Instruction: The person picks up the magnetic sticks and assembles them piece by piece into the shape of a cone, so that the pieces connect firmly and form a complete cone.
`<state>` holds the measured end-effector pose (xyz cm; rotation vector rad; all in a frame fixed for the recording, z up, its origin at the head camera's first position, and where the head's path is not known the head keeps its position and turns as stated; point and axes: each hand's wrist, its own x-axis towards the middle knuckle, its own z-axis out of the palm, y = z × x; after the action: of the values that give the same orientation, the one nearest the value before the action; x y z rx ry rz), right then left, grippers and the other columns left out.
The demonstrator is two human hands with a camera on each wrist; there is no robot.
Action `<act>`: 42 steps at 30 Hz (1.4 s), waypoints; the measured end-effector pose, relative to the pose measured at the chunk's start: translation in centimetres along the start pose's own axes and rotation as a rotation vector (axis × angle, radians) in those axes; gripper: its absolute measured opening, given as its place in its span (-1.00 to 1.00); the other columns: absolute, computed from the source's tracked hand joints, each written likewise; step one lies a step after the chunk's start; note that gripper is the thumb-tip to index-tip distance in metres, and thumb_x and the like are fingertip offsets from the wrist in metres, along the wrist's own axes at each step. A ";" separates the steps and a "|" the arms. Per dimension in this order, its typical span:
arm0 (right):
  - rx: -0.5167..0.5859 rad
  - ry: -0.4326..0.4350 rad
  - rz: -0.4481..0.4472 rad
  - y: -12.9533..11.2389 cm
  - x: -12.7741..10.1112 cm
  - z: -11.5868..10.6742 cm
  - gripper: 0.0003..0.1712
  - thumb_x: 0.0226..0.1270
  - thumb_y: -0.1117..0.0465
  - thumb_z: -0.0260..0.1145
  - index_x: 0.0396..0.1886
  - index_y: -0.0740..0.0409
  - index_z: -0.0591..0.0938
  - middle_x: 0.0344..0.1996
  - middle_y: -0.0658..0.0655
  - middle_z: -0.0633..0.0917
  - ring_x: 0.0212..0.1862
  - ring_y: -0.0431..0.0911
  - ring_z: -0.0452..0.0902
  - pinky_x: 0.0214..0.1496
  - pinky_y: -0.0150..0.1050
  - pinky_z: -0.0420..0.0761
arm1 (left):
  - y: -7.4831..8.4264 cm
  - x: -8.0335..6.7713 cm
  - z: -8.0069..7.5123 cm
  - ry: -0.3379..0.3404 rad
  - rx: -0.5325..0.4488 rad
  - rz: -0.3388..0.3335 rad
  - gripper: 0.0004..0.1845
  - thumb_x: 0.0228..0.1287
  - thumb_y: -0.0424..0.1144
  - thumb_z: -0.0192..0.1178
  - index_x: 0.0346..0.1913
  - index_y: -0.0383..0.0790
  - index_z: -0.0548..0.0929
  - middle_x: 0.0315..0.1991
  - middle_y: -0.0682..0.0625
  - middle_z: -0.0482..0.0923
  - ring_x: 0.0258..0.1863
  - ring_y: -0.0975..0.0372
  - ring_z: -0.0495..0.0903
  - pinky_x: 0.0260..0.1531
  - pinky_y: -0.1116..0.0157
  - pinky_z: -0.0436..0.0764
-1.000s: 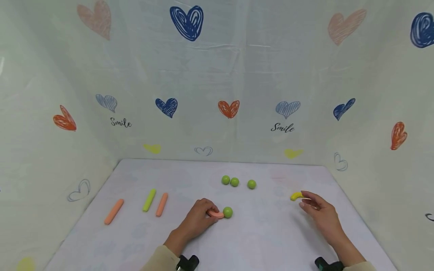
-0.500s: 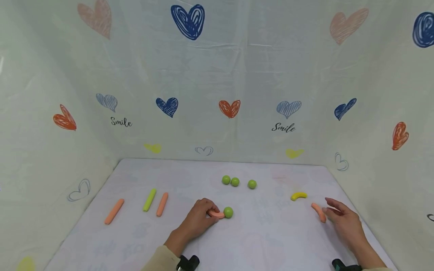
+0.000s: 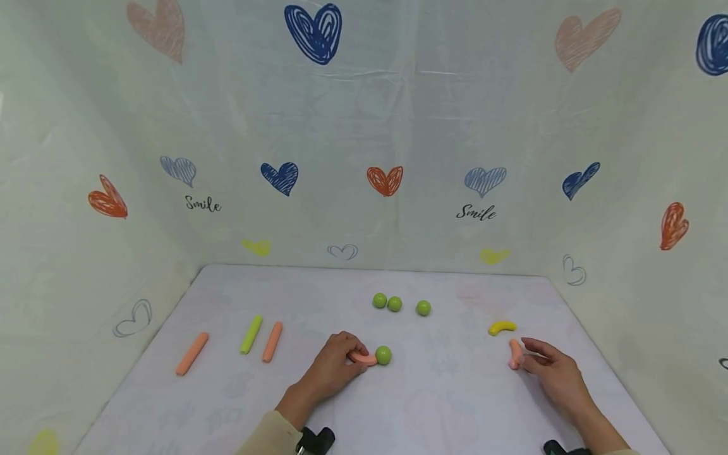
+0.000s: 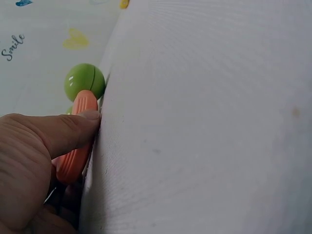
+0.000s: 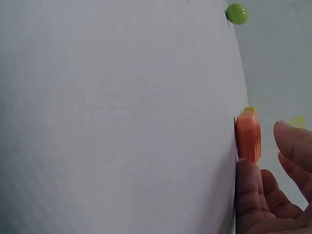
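Observation:
My left hand [image 3: 335, 366] pinches a curved, ribbed orange piece [image 4: 78, 156] low over the table, thumb on its side. The tip of this piece meets a green ball [image 3: 383, 355] in the head view. Toward the right, a second curved orange piece [image 3: 515, 354] lies on the table beside my right hand [image 3: 557, 374]. In the right wrist view, one digit touches the near end of that piece [image 5: 249, 136], while another finger stands apart from it. Just behind it lies a small yellow banana-shaped piece [image 3: 502, 328].
Three more green balls [image 3: 395, 304] sit toward the back of the white table [image 3: 432, 404]. On the left lie two straight orange sticks [image 3: 192, 354] and a yellow-green stick [image 3: 251, 334]. A heart-printed curtain [image 3: 432, 139] encloses the back and sides.
My right hand let go of the yellow piece, went right to the second orange piece, then came back left; that piece shifted left and turned. My left hand stays in place.

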<state>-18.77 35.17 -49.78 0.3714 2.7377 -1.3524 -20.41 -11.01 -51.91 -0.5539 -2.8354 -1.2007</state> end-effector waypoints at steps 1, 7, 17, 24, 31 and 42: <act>-0.004 -0.015 -0.013 0.0 0.0 0.1 -0.11 0.44 -0.18 0.44 0.56 0.22 0.41 0.39 0.37 0.56 -0.14 -0.58 0.51 -0.12 -0.51 0.57 | 0.0 0.0 0.0 -0.002 -0.002 -0.002 -0.83 0.29 -0.29 0.49 -0.14 -0.02 0.74 -0.09 0.17 0.57 -0.07 0.28 0.44 -0.08 0.29 0.54; -0.016 -0.064 -0.075 -0.1 0.9 0.3 -0.08 0.45 -0.11 0.45 0.60 0.27 0.33 0.47 0.41 0.43 -0.09 -0.49 0.49 -0.10 -0.47 0.61 | 0.2 0.1 0.0 -0.005 -0.005 -0.007 -0.85 0.30 -0.26 0.49 -0.14 -0.02 0.74 -0.09 0.16 0.57 -0.08 0.28 0.44 -0.09 0.29 0.53; -0.128 -0.087 -0.051 -0.6 2.3 0.8 0.19 0.20 -0.25 0.59 0.57 0.36 0.30 0.24 0.38 0.58 0.08 0.02 0.50 -0.10 -0.32 0.54 | 0.3 -0.1 -0.2 -0.001 0.003 -0.022 -0.86 0.31 -0.21 0.49 -0.15 0.02 0.73 -0.09 0.18 0.57 -0.07 0.28 0.44 -0.09 0.29 0.52; -0.174 -0.066 -0.065 -1.0 2.6 1.0 0.11 0.17 -0.20 0.63 0.48 0.42 0.41 -0.02 0.28 0.65 -0.01 0.07 0.51 -0.14 -0.21 0.51 | 0.3 -0.1 -0.1 -0.014 -0.001 -0.032 -0.86 0.31 -0.20 0.49 -0.15 0.04 0.73 -0.07 0.17 0.57 -0.06 0.27 0.45 -0.08 0.29 0.52; -0.181 -0.087 -0.071 -1.1 2.5 0.8 0.02 0.19 -0.11 0.63 0.48 0.33 0.43 0.11 0.31 0.63 0.04 0.08 0.50 -0.13 -0.20 0.49 | 0.2 0.1 0.2 -0.018 0.003 -0.032 -0.86 0.33 -0.21 0.47 -0.13 0.04 0.73 -0.06 0.18 0.56 -0.06 0.29 0.44 -0.08 0.29 0.52; -0.080 -0.070 -0.151 -0.7 1.8 1.6 -0.08 0.24 0.14 0.61 0.51 0.24 0.38 0.21 0.37 0.63 -0.06 -0.10 0.53 -0.15 -0.38 0.54 | 0.0 0.1 0.2 -0.017 0.015 -0.027 -0.86 0.35 -0.19 0.46 -0.12 0.06 0.72 -0.07 0.20 0.56 -0.06 0.31 0.43 -0.07 0.30 0.52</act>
<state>-20.77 33.88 -50.53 0.1114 2.8001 -1.2560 -20.47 -10.84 -51.98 -0.5297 -2.8719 -1.1836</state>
